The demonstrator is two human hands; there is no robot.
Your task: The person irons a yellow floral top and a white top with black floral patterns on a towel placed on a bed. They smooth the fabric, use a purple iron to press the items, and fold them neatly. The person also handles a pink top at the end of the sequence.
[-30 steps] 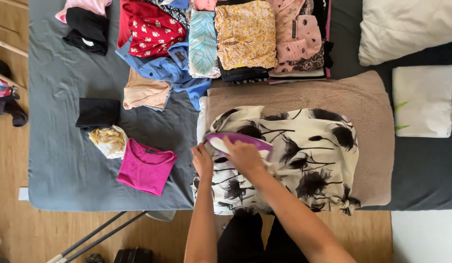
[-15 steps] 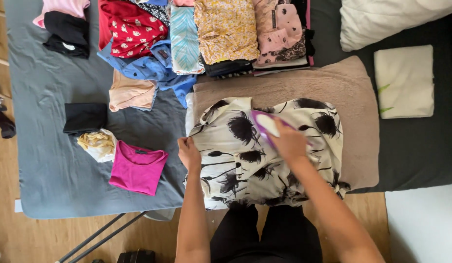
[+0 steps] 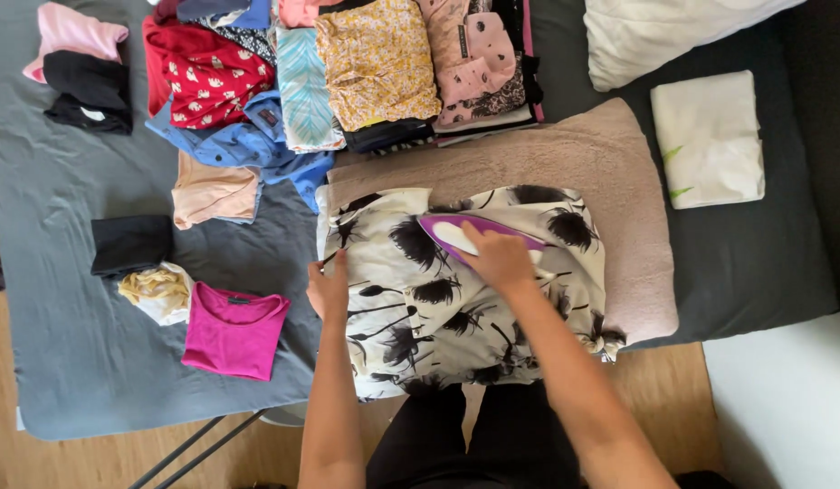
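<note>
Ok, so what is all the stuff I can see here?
iron: one, purple and white, on the patterned cloth
patterned cloth: one, cream with black prints, on the towel
towel: one, beige, under the cloth
folded clothes: many, mixed colours, top row
pink top: one, bright pink, left on the grey sheet
pillow: one, white, top right
folded white cloth: one, right
left hand: pressing the cloth's edge
right hand: gripping the iron

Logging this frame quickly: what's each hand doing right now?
Left hand: open, flat on the patterned garment.
Right hand: closed on the purple iron.
</note>
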